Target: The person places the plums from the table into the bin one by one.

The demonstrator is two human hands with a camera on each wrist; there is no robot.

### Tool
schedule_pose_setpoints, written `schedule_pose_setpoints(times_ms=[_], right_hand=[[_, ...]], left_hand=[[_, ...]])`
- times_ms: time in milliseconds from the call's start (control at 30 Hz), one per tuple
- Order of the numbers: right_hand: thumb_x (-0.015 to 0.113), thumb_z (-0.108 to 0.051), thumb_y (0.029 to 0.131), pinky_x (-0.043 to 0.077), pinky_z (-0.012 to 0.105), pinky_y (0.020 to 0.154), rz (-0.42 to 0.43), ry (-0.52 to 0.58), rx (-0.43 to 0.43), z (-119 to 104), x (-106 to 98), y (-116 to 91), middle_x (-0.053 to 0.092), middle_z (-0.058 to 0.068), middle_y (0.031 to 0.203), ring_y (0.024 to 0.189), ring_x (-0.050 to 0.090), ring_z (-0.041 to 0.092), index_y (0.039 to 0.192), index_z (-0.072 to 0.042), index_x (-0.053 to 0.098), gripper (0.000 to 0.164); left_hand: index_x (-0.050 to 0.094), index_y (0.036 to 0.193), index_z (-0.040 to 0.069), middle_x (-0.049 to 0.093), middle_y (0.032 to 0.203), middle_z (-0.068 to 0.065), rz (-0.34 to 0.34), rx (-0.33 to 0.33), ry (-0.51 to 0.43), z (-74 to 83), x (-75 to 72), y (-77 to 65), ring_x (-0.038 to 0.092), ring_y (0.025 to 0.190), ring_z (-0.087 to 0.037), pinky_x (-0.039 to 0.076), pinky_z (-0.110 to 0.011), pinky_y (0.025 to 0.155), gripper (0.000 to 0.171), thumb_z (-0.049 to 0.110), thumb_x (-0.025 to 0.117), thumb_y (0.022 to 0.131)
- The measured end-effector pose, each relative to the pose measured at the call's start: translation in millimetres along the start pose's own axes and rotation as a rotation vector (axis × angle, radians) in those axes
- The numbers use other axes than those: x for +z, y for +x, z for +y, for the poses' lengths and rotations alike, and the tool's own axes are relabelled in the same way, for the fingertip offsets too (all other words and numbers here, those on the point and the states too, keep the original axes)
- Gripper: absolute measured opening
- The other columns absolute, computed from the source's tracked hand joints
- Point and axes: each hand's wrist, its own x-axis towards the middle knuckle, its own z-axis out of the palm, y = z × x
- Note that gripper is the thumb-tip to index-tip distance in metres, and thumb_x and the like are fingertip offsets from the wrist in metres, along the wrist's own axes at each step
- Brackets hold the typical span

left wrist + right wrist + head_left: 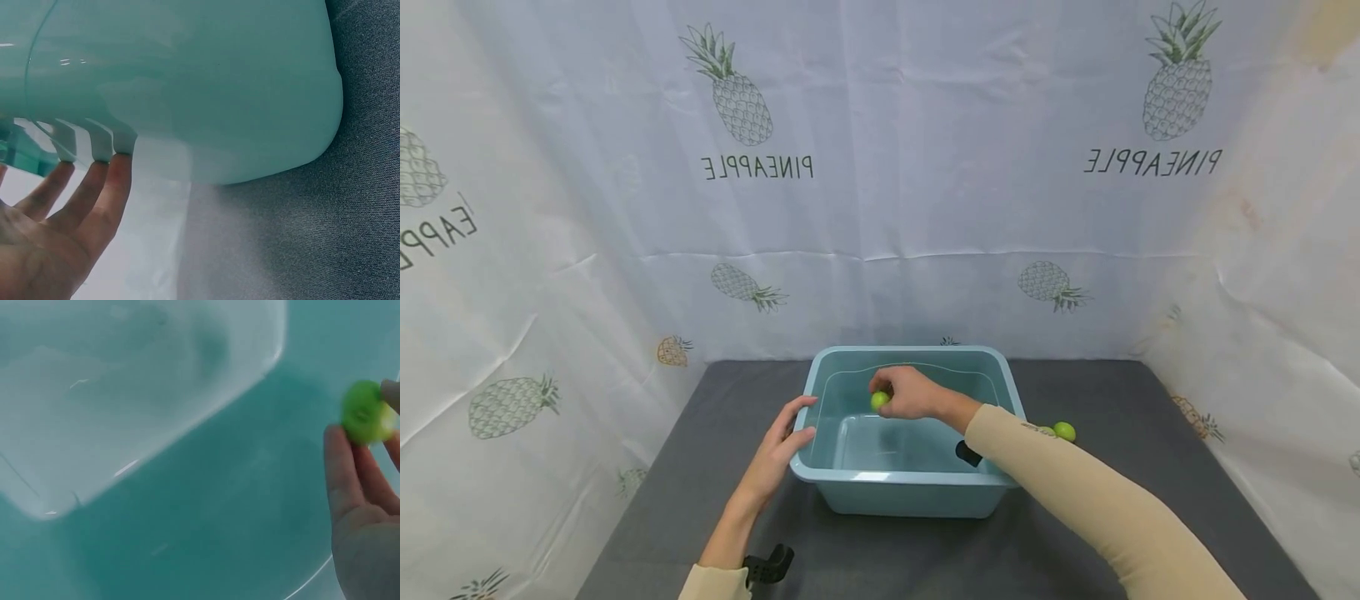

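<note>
A light blue-green plastic basin (906, 502) stands on the dark grey table. My right hand (912, 393) reaches over the basin and pinches a small green lime (879, 402) in its fingertips, above the basin floor. In the right wrist view the same lime (364, 414) sits between the thumb and fingers (340, 469), slightly blurred. My left hand (780, 446) holds the basin's left rim, with thumb and index finger at the top edge. In the left wrist view other fingertips (119, 172) touch the outer wall.
Another lime (1064, 431) lies on the table (1112, 408) right of the basin, with one more green fruit (1047, 431) partly hidden by the right sleeve. White cloth (880, 208) printed with pineapples hangs behind and at both sides. A black wrist strap (769, 564) is on the left wrist.
</note>
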Motion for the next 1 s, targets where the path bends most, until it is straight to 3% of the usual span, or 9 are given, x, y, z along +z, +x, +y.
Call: schedule_pose_setpoints(times_ms=[167, 400, 767, 1000], right_hand=[[0.067, -0.006, 0.092, 0.048, 0.046, 0.096, -0.001, -0.037, -0.021, -0.5, -1.9, -0.5, 0.062, 0.020, 0.127, 0.115, 0.059, 0.033, 0.130, 0.003, 0.062, 0.039], [0.064, -0.010, 0.097, 0.046, 0.047, 0.098, -0.013, -0.125, -0.029, -3.0, -10.6, -3.5, 0.061, 0.017, 0.128, 0.120, 0.057, 0.034, 0.129, 0.000, 0.063, 0.033], [0.065, -0.019, 0.098, 0.046, 0.042, 0.098, 0.111, -0.049, -0.027, -26.6, -38.4, -23.3, 0.065, 0.007, 0.123, 0.117, 0.059, 0.030, 0.125, -0.008, 0.066, 0.029], [0.065, -0.022, 0.099, 0.047, 0.043, 0.099, 0.172, 0.007, -0.054, -39.1, -59.0, -47.4, 0.064, 0.012, 0.126, 0.117, 0.058, 0.031, 0.127, -0.005, 0.065, 0.033]], left_hand=[[0.044, 0.148, 0.018, 0.028, 0.161, -0.017, 0.005, 0.002, -0.003, -1.3, 0.9, -0.3, 0.042, 0.134, -0.043, 0.044, -0.048, 0.094, 0.045, 0.022, 0.054, 0.104], [0.044, 0.148, 0.020, 0.026, 0.162, -0.016, 0.000, -0.001, -0.005, -2.4, 0.6, 0.1, 0.039, 0.137, -0.042, 0.043, -0.051, 0.096, 0.045, 0.024, 0.053, 0.105], [0.043, 0.149, 0.018, 0.025, 0.163, -0.016, -0.003, 0.020, -0.007, -2.3, -0.1, 1.0, 0.035, 0.141, -0.041, 0.040, -0.052, 0.098, 0.045, 0.022, 0.052, 0.105], [0.043, 0.149, 0.018, 0.024, 0.163, -0.016, -0.001, 0.013, -0.010, -1.5, -0.2, 0.9, 0.035, 0.141, -0.042, 0.041, -0.052, 0.097, 0.045, 0.023, 0.052, 0.105]])
